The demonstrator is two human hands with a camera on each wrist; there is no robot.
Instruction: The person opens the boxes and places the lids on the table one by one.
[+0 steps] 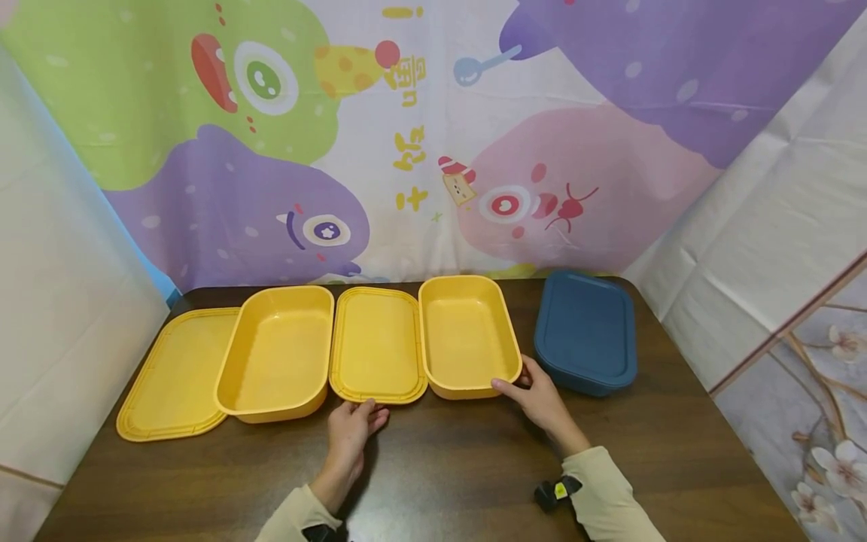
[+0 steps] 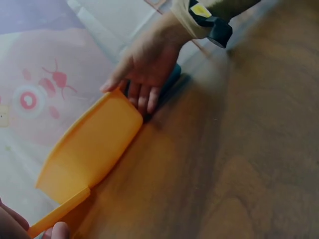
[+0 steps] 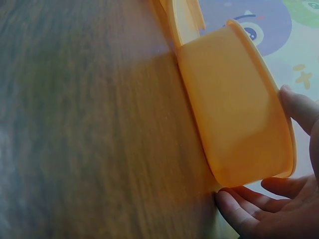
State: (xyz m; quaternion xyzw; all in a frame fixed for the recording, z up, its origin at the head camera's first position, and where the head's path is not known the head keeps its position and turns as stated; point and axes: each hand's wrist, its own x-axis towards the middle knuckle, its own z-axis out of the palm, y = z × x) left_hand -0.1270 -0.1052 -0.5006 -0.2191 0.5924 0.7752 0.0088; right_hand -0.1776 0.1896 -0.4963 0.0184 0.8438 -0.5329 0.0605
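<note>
My left hand [image 1: 352,434] pinches the near edge of the smaller yellow lid [image 1: 376,346], which lies between two yellow boxes. In the left wrist view its fingertips show on both sides of the lid's edge [image 2: 60,211]. With my right hand [image 1: 544,399] I grip the near right corner of the smaller yellow box [image 1: 469,335], thumb on the rim. The right wrist view shows the other fingers curled low against that box's wall [image 3: 234,114]. This box is uncovered, with nothing inside.
Left of the smaller lid stands a larger uncovered yellow box [image 1: 279,354], overlapping a larger yellow lid [image 1: 177,380] at the table's left side. A blue box [image 1: 586,327] with its lid on stands at the right. Behind the brown table [image 1: 460,474] hangs a cartoon-printed cloth [image 1: 433,248].
</note>
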